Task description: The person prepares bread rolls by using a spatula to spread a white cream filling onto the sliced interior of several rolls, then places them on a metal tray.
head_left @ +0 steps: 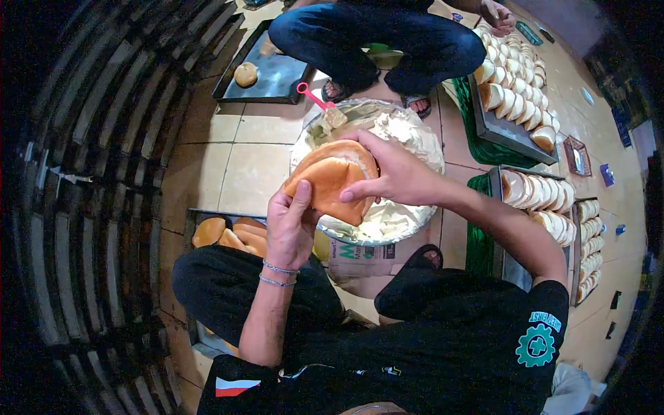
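Note:
Between both my hands is a round golden bun (pixel 337 181), split open so that a pale inside shows along its edge. My left hand (pixel 292 225) grips it from the lower left, thumb on the crust. From the right, my right hand (pixel 387 169) closes on it, with the thumb across the front and the fingers behind, mostly hidden. Under the bun stands a wide basin (pixel 297 149) full of pale cream (pixel 408 138). A spatula with a red handle (pixel 311 95) rests at the basin's far left rim, its blade smeared with cream.
Plain buns lie in a tray (pixel 200 216) by my left knee. A dark tray (pixel 277 83) with one bun (pixel 245 74) is at far left. Filled buns (pixel 515 90) stand in rows on trays at right. Opposite sits another person (pixel 387 31). Slatted racks (pixel 90 180) line the left.

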Motion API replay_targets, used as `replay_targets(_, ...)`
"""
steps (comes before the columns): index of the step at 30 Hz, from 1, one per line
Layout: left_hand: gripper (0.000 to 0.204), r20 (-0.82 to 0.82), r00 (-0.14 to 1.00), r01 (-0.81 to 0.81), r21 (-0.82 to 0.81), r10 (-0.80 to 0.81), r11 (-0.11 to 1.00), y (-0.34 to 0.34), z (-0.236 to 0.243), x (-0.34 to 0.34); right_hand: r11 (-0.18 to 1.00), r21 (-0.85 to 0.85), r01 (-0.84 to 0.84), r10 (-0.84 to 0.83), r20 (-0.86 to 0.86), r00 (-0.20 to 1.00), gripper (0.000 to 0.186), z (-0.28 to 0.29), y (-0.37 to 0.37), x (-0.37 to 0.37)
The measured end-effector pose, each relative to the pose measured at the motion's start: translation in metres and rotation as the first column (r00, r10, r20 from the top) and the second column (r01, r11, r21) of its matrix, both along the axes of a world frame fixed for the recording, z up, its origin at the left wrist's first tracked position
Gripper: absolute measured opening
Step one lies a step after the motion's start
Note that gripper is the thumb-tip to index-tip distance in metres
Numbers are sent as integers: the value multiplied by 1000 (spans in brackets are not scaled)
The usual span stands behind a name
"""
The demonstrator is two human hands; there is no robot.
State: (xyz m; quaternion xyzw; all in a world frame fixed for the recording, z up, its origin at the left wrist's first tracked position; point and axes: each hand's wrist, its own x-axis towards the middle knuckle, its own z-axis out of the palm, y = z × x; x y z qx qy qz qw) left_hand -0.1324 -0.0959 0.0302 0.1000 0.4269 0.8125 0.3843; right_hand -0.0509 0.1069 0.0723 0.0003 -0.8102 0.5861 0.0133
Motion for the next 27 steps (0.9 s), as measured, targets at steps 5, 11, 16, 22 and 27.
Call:
replay_targets(5,34,60,998,-15,-8,16,1000,9,-1,-1,951,-309,-4,-15,-60,998,46,-28,11,0)
replay_targets(11,37,-60,995,-83,-135,76,987,17,-4,3,996,36,85,-89,149,985,44,-1,30,5)
replay_targets(16,29,142,968,-218,81,206,972,-7,-8,-21,385,919,-91,-119,147,982,42,-15,73,45)
replay_targets(22,40,180,979,-158,395,92,905,4,-4,-21,206,930,-306,-52,322,945,17,-59,71,59)
replay_targets(27,38,119,993,-44,517,-21,855,-20,-18,-25,120,966,-229,-80,239,968,15,-12,112,84)
